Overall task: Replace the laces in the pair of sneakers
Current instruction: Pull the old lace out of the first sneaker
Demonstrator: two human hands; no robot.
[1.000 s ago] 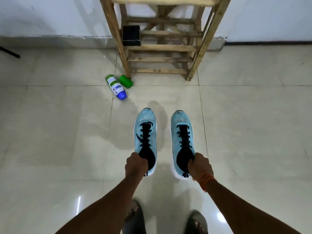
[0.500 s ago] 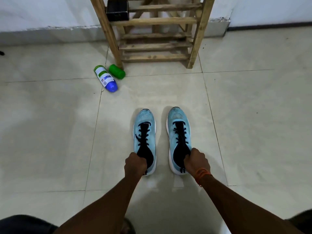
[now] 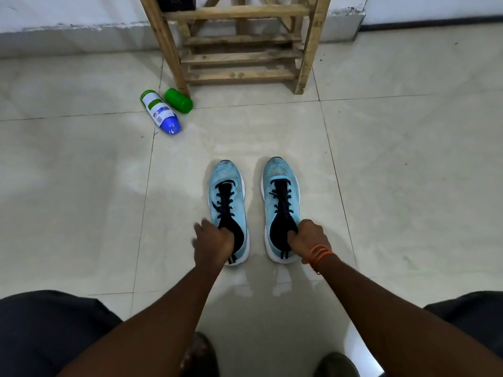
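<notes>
The left sneaker [image 3: 227,183] and right sneaker [image 3: 280,172] stand on the floor [image 3: 81,186], heels toward me, toes toward the rack [image 3: 239,14], laces [image 3: 224,203] running straight ahead of each grip. My right grip [image 3: 309,239] curls round the right collar; my left grip [image 3: 213,243] is blurred, hold unclear.

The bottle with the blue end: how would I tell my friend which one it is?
Find the wooden rack by the wall. Beside its front left leg, two things lie on the floor. The bottle is the longer one, white label and blue end, left of the plain green container.
</notes>
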